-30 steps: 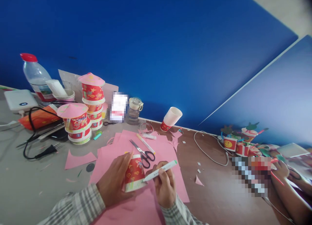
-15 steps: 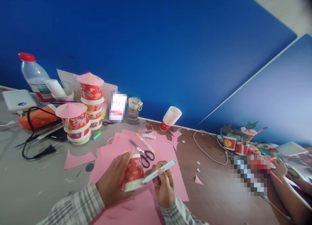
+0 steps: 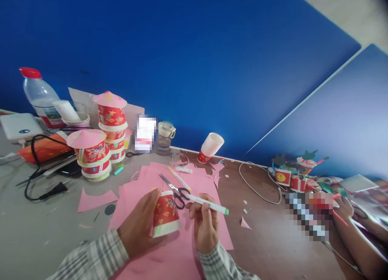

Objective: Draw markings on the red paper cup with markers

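Note:
My left hand point(image 3: 138, 227) is wrapped round a red patterned paper cup point(image 3: 165, 215) that stands upside down on a pink paper sheet point(image 3: 169, 251). My right hand point(image 3: 204, 227) pinches a white marker with a green cap point(image 3: 209, 204), which lies almost level, its green end pointing right and away from the cup. Black-handled scissors point(image 3: 176, 189) lie on the pink paper just behind the cup.
Stacks of red cups with pink cone lids point(image 3: 91, 152) stand at the left, near a water bottle point(image 3: 38, 96), a black power cord point(image 3: 45, 191) and a small glass jar point(image 3: 165, 136). A stack of white cups point(image 3: 210, 146) lies tipped. Another person's arm point(image 3: 354, 239) reaches in at the right.
My right hand has swung the marker off the cup's rim; it now points to the right instead of resting its tip at the cup. The left hand keeps holding the cup.

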`<state>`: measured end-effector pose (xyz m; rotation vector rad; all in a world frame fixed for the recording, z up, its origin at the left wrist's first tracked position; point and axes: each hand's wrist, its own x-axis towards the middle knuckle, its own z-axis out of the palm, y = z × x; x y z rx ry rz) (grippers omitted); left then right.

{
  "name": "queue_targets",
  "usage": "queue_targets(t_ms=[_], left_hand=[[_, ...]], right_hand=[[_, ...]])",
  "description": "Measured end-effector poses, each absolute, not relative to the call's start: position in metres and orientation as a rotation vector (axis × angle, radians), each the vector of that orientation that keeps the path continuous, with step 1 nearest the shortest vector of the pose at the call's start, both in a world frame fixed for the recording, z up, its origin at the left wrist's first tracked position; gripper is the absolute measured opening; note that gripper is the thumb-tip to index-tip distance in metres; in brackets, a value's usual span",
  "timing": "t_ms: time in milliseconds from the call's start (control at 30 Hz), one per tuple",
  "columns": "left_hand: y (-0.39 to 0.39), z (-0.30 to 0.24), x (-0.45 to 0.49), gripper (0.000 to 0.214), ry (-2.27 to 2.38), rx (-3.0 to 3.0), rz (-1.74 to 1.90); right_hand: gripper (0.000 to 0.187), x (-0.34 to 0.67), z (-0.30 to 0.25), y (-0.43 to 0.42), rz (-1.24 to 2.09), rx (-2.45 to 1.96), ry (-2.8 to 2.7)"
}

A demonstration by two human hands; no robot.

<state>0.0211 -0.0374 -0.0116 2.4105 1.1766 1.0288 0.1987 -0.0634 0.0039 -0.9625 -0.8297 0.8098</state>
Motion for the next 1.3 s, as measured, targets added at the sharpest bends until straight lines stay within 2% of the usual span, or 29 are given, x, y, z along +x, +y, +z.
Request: queue_targets(t_ms=[167,333,467,833,967,1133,1300], left_hand=[[-0.036,-0.006,0.021,0.104,1.191,2.337,1.048],[-0.035,-0.005,0.021,0.102,1.18,2.274,1.065],[-0.036,-0.008,0.019,0.107,1.126,2.28,1.03],[-0.037,-0.005,0.019,0.108,1.098,2.225,0.992],[-0.038,-0.004,0.022,0.107,1.126,2.225,1.03],[-0.036,-0.002,0.025,0.101,1.135,2.26,1.144],[-0.036,-0.003,0.025,0.1,1.129,2.305,1.162]], right_hand=[[0.013,0.196,0.011,-0.078,0.584,-1.068,-1.221],[0.052,0.194,0.005,-0.086,0.454,-1.036,-1.566],[0.059,0.193,-0.007,-0.084,0.343,-1.033,-1.626],[0.04,0.197,-0.008,-0.077,0.149,-0.986,-1.876],[0.04,0.196,-0.008,-0.08,0.139,-0.955,-1.88],[0.041,0.193,-0.001,-0.088,0.288,-0.963,-1.597],[0.01,0.194,0.002,-0.088,0.705,-0.975,-1.215]])
